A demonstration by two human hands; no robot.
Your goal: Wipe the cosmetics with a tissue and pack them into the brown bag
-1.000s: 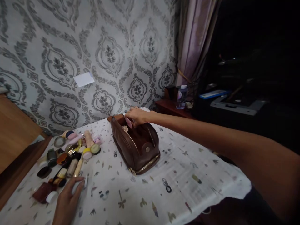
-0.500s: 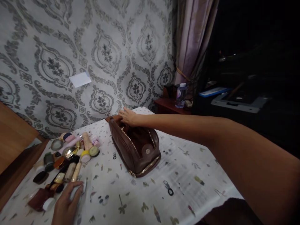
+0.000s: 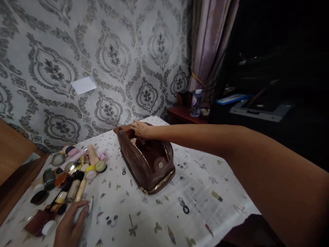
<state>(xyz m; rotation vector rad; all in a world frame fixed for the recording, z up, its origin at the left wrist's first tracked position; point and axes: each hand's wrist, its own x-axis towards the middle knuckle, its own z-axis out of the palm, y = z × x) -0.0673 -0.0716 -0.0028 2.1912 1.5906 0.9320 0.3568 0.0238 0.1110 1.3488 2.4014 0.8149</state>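
A dark brown leather makeup bag [image 3: 133, 161] stands unzipped on the table, its mouth edged by gold zips. My right hand [image 3: 141, 130] reaches into the far end of its mouth, fingers apart against the brown inner flap. The thumb points down inside, and some fingertips are hidden. A pale thing [image 3: 133, 140] shows below that hand, too small to name. At lower left, my left hand [image 3: 70, 221] rests on the table, thumb and fingers closed around a small whitish, partly clear item [image 3: 88, 206]. Beside it lie cosmetics, including a beige tube [image 3: 92, 155] and a dark red bottle [image 3: 38, 222].
A cloth with small printed motifs [image 3: 154, 214] covers the table. Jars, including a yellow-banded jar [image 3: 91, 172], crowd its left side. Patterned wallpaper [image 3: 113, 55] rises behind. A clear bottle [image 3: 196, 103] stands on a reddish shelf [image 3: 177, 113] at the back right.
My right hand has sunk slightly lower into the bag's far end, thumb turned down. My left hand keeps its hold. The view has shifted a little to the right.
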